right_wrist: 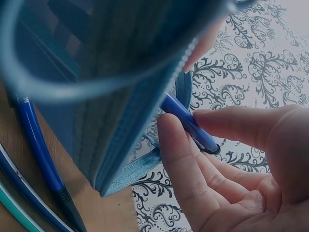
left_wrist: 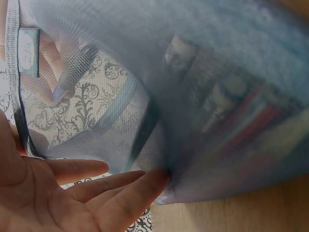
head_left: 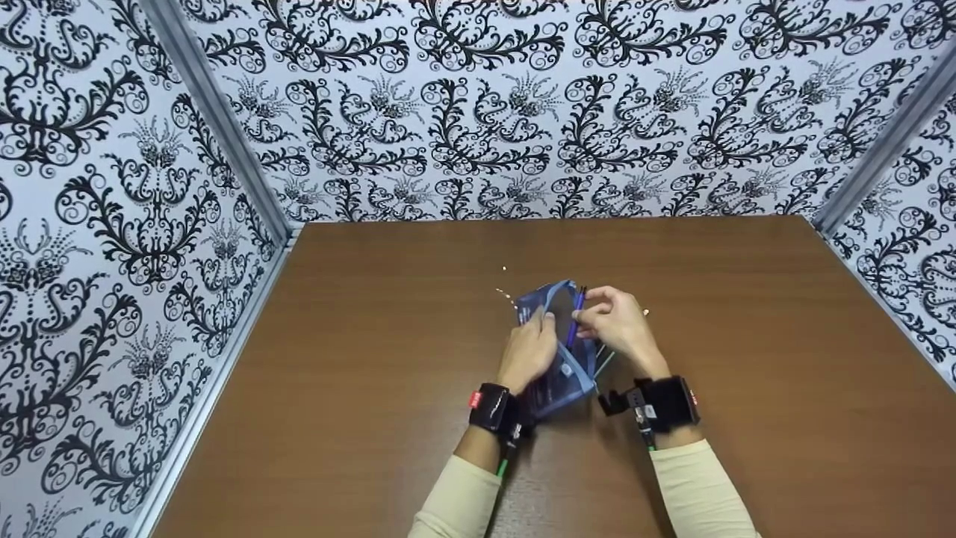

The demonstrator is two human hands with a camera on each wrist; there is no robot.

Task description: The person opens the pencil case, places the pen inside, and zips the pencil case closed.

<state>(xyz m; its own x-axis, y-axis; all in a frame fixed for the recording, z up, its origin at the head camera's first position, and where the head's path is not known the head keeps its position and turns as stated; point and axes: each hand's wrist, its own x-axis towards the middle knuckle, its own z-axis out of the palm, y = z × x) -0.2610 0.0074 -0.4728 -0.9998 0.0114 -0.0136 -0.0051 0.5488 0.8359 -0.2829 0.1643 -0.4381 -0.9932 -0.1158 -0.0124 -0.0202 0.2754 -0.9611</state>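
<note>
A blue mesh zip pouch (head_left: 556, 392) is held above the table, its zippered mouth gaping. My left hand (head_left: 529, 351) grips the pouch by its side, thumb on the near rim. Through the mesh, blurred reddish and pale long items (left_wrist: 246, 121) show inside. My right hand (head_left: 616, 321) pinches a blue pen (right_wrist: 193, 128) between thumb and fingers at the mouth. Part of that pen is hidden behind the zip edge. In the right wrist view, another blue pen (right_wrist: 38, 140) with a dark grip is seen beside the pouch.
Dark blue and green slender items (right_wrist: 19, 208) are next to the second pen. A thin beaded strand (head_left: 506, 297) and small white bits (head_left: 646, 311) are near the pouch. The brown table (head_left: 358, 336) meets patterned walls (head_left: 478, 112) at its back and sides.
</note>
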